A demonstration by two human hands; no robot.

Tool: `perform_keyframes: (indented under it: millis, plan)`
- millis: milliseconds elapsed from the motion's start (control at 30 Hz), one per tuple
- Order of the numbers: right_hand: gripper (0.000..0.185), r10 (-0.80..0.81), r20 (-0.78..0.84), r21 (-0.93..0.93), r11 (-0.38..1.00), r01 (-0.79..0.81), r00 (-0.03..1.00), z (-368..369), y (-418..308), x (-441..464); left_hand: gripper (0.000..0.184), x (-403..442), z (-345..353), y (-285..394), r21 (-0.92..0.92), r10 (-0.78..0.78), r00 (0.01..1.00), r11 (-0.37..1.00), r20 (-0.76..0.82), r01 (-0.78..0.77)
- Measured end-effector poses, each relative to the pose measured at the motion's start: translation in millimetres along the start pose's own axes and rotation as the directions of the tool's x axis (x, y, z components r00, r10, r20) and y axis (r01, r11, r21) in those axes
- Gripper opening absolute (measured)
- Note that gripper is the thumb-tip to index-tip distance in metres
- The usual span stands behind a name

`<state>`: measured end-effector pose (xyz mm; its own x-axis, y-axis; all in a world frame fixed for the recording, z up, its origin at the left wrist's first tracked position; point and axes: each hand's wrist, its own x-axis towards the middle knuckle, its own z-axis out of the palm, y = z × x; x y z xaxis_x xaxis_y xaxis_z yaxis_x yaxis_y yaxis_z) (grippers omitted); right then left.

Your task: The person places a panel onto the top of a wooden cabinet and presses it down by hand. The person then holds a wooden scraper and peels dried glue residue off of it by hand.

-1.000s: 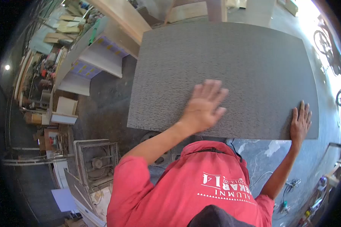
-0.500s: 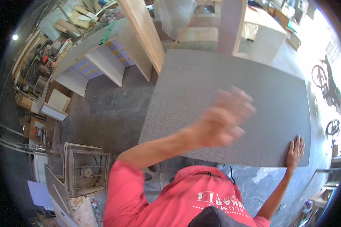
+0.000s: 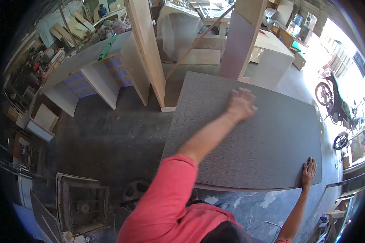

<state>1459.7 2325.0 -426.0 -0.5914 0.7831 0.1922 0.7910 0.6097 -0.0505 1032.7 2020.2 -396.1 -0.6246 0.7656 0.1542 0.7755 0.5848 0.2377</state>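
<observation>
A large dark grey board [image 3: 247, 141] with a fine textured surface lies flat in front of me. My left hand [image 3: 242, 105] is over its far part, slightly blurred, fingers apart and holding nothing; whether the palm touches the surface I cannot tell. Near the board's right front corner, my right hand [image 3: 308, 173] rests flat with its fingers extended.
Beyond the board stand a wooden upright frame [image 3: 152, 60] and a pale panel [image 3: 236, 44]. To the left is an open cabinet [image 3: 101, 83] with a green tool [image 3: 107, 47] on top. A metal frame [image 3: 83, 202] sits lower left, a motorcycle [image 3: 336, 99] right.
My left hand has swept forward across the board to its far part. My right hand remains by the right front corner. The view has shifted, showing more of the workshop beyond.
</observation>
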Motion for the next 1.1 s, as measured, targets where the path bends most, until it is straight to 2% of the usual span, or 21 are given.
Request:
perform_keyframes:
  millis: [100, 133, 233, 267, 300, 333, 367, 400, 533, 600, 633, 667, 700, 733, 767, 800, 833, 933, 1033, 1067, 1100]
  plan:
    - [0.053, -0.006, -0.017, -0.006, 1.0, 0.006, 1.0, 3, 2, 0, 0.061, -27, -12, -118, 0.071, -0.266, 0.932, 0.954, -0.245, 0.291]
    - [0.053, 0.005, -0.017, -0.003, 1.0, -0.005, 1.0, 8, 1, 2, 0.059, -43, -8, -156, 0.111, -0.266, 0.887, 0.938, -0.379, 0.329]
    - [0.049, -0.076, -0.116, 0.05, 0.995, 0.083, 0.99, -3, -8, -5, 0.051, -95, -6, -241, 0.149, -0.268, 0.864, 0.921, -0.426, 0.359]
    - [0.046, -0.105, -0.209, 0.076, 0.989, 0.124, 0.972, -2, -13, -9, 0.05, -134, -68, -203, 0.182, -0.334, 0.932, 0.916, -0.141, 0.356]
    - [0.046, -0.098, -0.206, 0.087, 0.989, 0.118, 0.974, -14, -23, -13, 0.055, -149, -67, -238, 0.037, -0.47, 0.883, 0.882, 0.013, 0.469]
    - [0.046, -0.047, -0.232, 0.16, 0.983, 0.086, 0.972, -8, -21, -17, 0.057, -186, -74, -244, -0.272, -0.395, 0.896, 0.902, -0.204, 0.336]
    - [0.045, -0.072, -0.333, 0.242, 0.957, 0.159, 0.94, -9, -17, -17, 0.057, -225, -69, -287, -0.226, -0.238, 0.913, 0.96, -0.332, 0.168]
    - [0.044, -0.015, -0.455, 0.292, 0.942, 0.165, 0.89, -6, -14, -22, 0.057, -227, -71, -296, -0.144, -0.238, 0.904, 0.97, -0.355, 0.198]
    - [0.049, 0.169, -0.529, 0.418, 0.905, 0.082, 0.832, 11, 51, -114, 0.058, -192, -63, -170, 0.043, -0.286, 0.805, 0.933, -0.52, 0.358]
    - [0.05, 0.322, -0.349, 0.512, 0.852, -0.109, 0.88, 85, 111, -191, 0.058, -177, -36, -65, 0.025, -0.182, 0.816, 0.972, -0.549, 0.234]
    - [0.05, 0.407, -0.148, 0.547, 0.793, -0.268, 0.901, 127, 144, -241, 0.058, -174, -18, -11, 0.001, -0.129, 0.83, 0.988, -0.542, 0.155]
    - [0.054, 0.472, 0.127, 0.557, 0.693, -0.457, 0.872, 197, 174, -308, 0.059, -174, 1, 39, -0.031, -0.074, 0.858, 0.997, -0.509, 0.068]
    - [0.06, 0.456, 0.484, 0.373, 0.664, -0.648, 0.747, 275, 198, -388, 0.059, -173, 23, 89, -0.067, -0.012, 0.889, 0.998, -0.458, -0.02]
    - [0.066, 0.158, 0.917, 0.264, 0.449, -0.854, 0.366, 267, 204, -441, 0.059, -172, 46, 140, -0.117, 0.045, 0.916, 0.988, -0.399, -0.099]
    - [0.064, -0.031, 0.939, 0.299, -0.422, -0.856, 0.344, 298, 220, -535, 0.059, -172, 69, 187, -0.166, 0.107, 0.938, 0.971, -0.33, -0.17]
    - [0.059, -0.106, 0.99, 0.023, -0.536, -0.844, 0.094, 334, 230, -600, 0.06, -176, 97, 223, -0.23, 0.149, 0.951, 0.949, -0.27, -0.214]
    - [0.059, -0.119, 0.988, 0.022, -0.538, -0.843, 0.101, 330, 253, -613, 0.06, -178, 120, 267, -0.278, 0.203, 0.96, 0.927, -0.192, -0.252]
    - [0.052, 0.004, 0.906, 0.422, 0.075, -0.903, 0.424, 283, 281, -653, 0.06, -190, 189, 364, -0.41, 0.32, 0.947, 0.869, 0.04, -0.276]
    - [0.048, -0.039, 0.704, 0.527, 0.697, -0.486, 0.709, 251, 344, -670, 0.061, -205, 257, 416, -0.469, 0.299, 0.899, 0.875, 0.32, -0.124]
    - [0.049, 0.057, 0.919, 0.324, 0.458, -0.828, 0.39, 271, 365, -631, 0.061, -211, 279, 422, -0.462, 0.251, 0.872, 0.886, 0.421, -0.032]
    - [0.052, 0.018, 1.0, -0.005, 0.172, -0.985, -0.002, 309, 386, -580, 0.062, -216, 300, 423, -0.44, 0.192, 0.83, 0.895, 0.524, 0.071]
